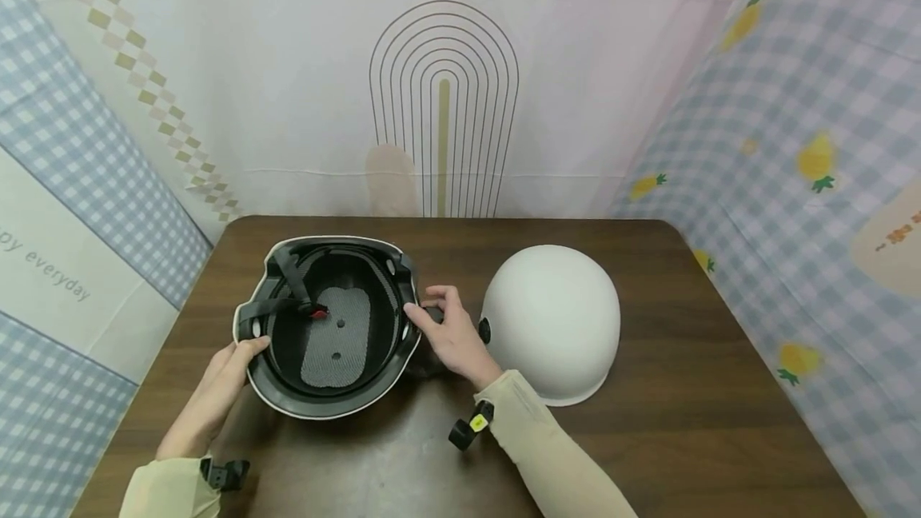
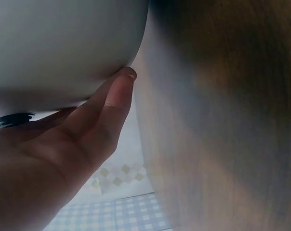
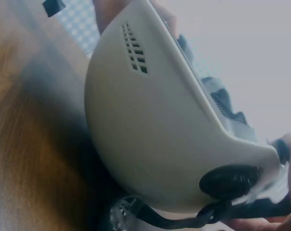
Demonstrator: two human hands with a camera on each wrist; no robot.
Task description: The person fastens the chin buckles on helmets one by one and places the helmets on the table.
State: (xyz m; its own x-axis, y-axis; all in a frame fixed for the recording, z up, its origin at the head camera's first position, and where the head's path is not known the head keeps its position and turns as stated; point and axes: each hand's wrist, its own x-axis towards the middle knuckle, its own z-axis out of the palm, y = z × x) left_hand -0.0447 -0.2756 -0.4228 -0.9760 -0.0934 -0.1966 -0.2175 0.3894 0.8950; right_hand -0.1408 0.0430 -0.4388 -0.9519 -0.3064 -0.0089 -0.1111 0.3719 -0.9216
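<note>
White-shelled helmet (image 1: pixel 335 338), upturned, black-lined, left hand (image 1: pixel 219 390) and right hand (image 1: pixel 456 339) gripping its sides

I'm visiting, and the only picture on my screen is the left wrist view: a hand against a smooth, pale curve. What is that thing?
Observer: It's a helmet. In the head view, its dark, padded hollow faces the camera.
Visitor: Oh! Is the other hand helping?
Observer: Yes, the right hand is at the helmet's opposite side, with its thumb against the edge.
Visitor: And is there anything else nearby that I'm missing?
Observer: Yes, a second helmet, white, sits dome up on the table, beside the right hand.
</note>
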